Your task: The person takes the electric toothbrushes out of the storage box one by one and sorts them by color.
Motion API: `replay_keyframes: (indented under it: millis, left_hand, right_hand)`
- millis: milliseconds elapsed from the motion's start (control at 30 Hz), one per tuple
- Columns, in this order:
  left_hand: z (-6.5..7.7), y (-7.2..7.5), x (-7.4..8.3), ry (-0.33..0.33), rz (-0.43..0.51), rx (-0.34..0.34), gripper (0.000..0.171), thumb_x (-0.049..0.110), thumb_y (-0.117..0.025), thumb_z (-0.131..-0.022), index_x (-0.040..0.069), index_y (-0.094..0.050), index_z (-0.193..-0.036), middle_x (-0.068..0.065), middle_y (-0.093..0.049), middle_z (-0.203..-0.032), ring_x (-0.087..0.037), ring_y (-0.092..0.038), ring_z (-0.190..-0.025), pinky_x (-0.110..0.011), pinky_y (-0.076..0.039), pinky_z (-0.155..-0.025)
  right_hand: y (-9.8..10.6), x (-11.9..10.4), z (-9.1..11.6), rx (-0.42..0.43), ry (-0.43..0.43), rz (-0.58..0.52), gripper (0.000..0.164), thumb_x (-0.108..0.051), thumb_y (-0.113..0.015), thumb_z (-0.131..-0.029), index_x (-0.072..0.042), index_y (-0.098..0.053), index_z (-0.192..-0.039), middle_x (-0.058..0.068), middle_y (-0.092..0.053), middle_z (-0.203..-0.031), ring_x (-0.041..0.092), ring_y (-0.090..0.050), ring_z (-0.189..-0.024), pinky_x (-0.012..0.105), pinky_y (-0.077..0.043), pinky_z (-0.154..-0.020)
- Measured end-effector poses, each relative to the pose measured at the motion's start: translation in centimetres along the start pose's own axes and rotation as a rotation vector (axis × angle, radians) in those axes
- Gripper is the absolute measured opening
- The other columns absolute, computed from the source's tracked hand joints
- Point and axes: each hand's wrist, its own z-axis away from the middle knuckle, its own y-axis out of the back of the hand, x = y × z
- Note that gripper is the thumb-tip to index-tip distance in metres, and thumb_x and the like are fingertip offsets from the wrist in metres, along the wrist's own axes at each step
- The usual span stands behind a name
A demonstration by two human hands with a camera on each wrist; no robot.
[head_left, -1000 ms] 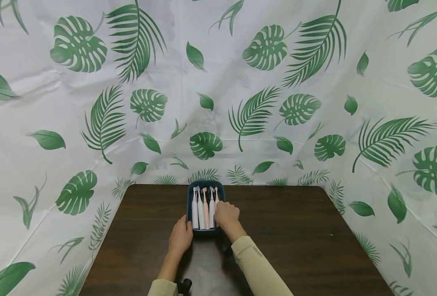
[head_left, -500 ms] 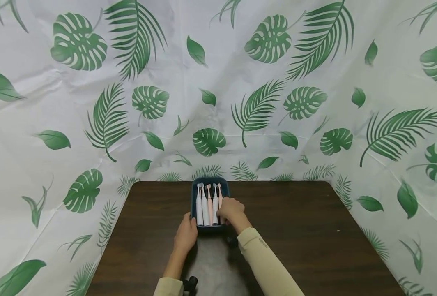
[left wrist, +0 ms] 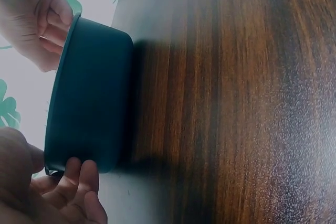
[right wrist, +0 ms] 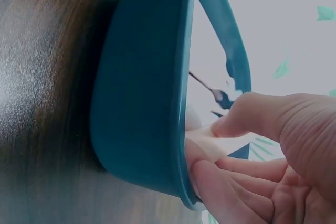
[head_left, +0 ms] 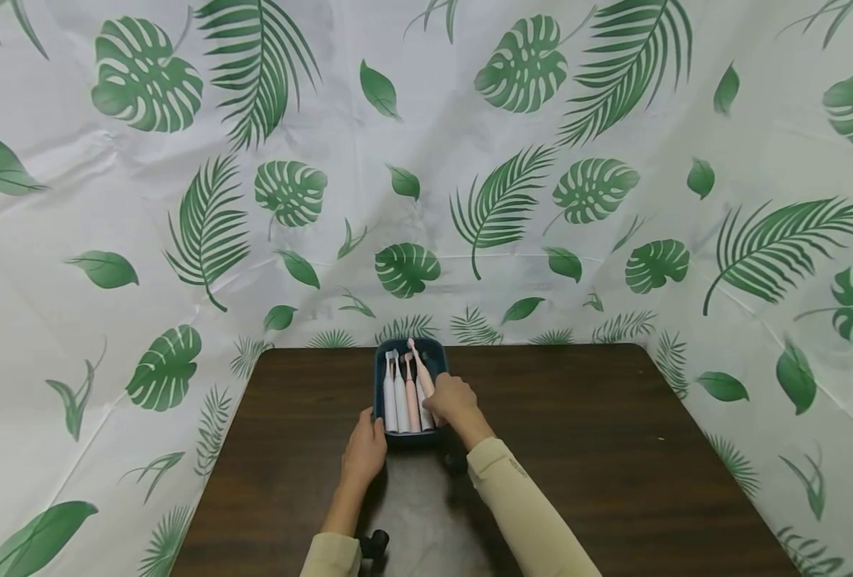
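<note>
A dark blue bin [head_left: 379,385] on the table holds a row of electric toothbrushes. In the head view, white ones [head_left: 390,401] lie at the left with a pink one [head_left: 412,405] beside them. My right hand [head_left: 457,402] pinches another pink electric toothbrush [head_left: 422,369] near its handle, at the bin's right side. It slants across its neighbours, head up and leftward. In the right wrist view, thumb and fingers hold its pale handle [right wrist: 207,142] just at the rim. My left hand [head_left: 364,453] grips the bin's left front corner, fingers outside and thumb near the rim.
The dark wood-grain table [head_left: 578,449] stretches around the bin, whose back lies near the far edge. A white cloth [head_left: 325,304] with green leaves hangs behind and at both sides. A greyish glossy patch [head_left: 415,505] shows on the tabletop between my forearms.
The rightmost pink toothbrush has gone from lying in line with the others to tilting up and left in my right hand. The left hand keeps its hold. The head view has shifted slightly.
</note>
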Motion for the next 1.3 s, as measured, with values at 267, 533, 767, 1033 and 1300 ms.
replay_keyframes:
  millis: [267, 533, 767, 1033, 1300]
  left_hand:
    - [1.5, 1.2, 2.1, -0.014, 0.014, 0.006, 0.051, 0.038, -0.041, -0.114, 0.007, -0.051, -0.153, -0.022, -0.069, -0.14, -0.047, -0.066, -0.125, -0.071, -0.051, -0.09]
    - [-0.1, -0.4, -0.5, 0.006, -0.009, -0.011, 0.053, 0.044, -0.039, -0.114, 0.012, -0.049, -0.156, -0.019, -0.067, -0.145, -0.044, -0.064, -0.131, -0.071, -0.05, -0.094]
    - [0.4, 0.2, 0.4, 0.005, -0.001, -0.004, 0.051, 0.042, -0.043, -0.114, 0.013, -0.05, -0.155, -0.018, -0.07, -0.139, -0.043, -0.067, -0.125, -0.068, -0.052, -0.087]
    - [-0.9, -0.7, -2.0, -0.026, 0.001, -0.031, 0.053, 0.046, -0.042, -0.113, 0.014, -0.051, -0.154, -0.014, -0.073, -0.133, -0.039, -0.07, -0.12, -0.061, -0.054, -0.081]
    - [0.7, 1.5, 1.0, -0.043, 0.036, -0.072, 0.054, 0.045, -0.042, -0.114, 0.007, -0.05, -0.152, -0.007, -0.073, -0.1, -0.024, -0.067, -0.085, -0.044, -0.048, -0.067]
  right_hand:
    - [0.7, 0.6, 0.1, 0.021, -0.018, -0.071, 0.023, -0.03, -0.078, -0.093, -0.008, -0.071, -0.09, 0.006, -0.067, -0.073, 0.024, -0.064, -0.065, 0.041, -0.051, -0.061]
    - [2.2, 1.8, -0.1, 0.085, 0.031, -0.239, 0.025, -0.03, -0.075, -0.095, -0.009, -0.066, -0.105, 0.005, -0.071, -0.079, 0.02, -0.07, -0.061, 0.039, -0.051, -0.06]
    - [3.8, 3.6, -1.4, 0.178, 0.066, -0.241, 0.036, -0.038, -0.07, -0.095, -0.015, -0.072, -0.123, 0.004, -0.077, -0.106, 0.023, -0.069, -0.08, 0.046, -0.054, -0.069]
    - [4.3, 5.7, -3.0, 0.27, 0.044, -0.305, 0.037, -0.037, -0.069, -0.096, -0.02, -0.069, -0.128, -0.002, -0.08, -0.113, 0.023, -0.074, -0.088, 0.051, -0.055, -0.078]
    - [4.2, 7.6, -5.0, 0.287, 0.036, -0.355, 0.042, -0.036, -0.069, -0.098, -0.019, -0.067, -0.136, 0.001, -0.079, -0.127, 0.031, -0.074, -0.113, 0.059, -0.053, -0.094]
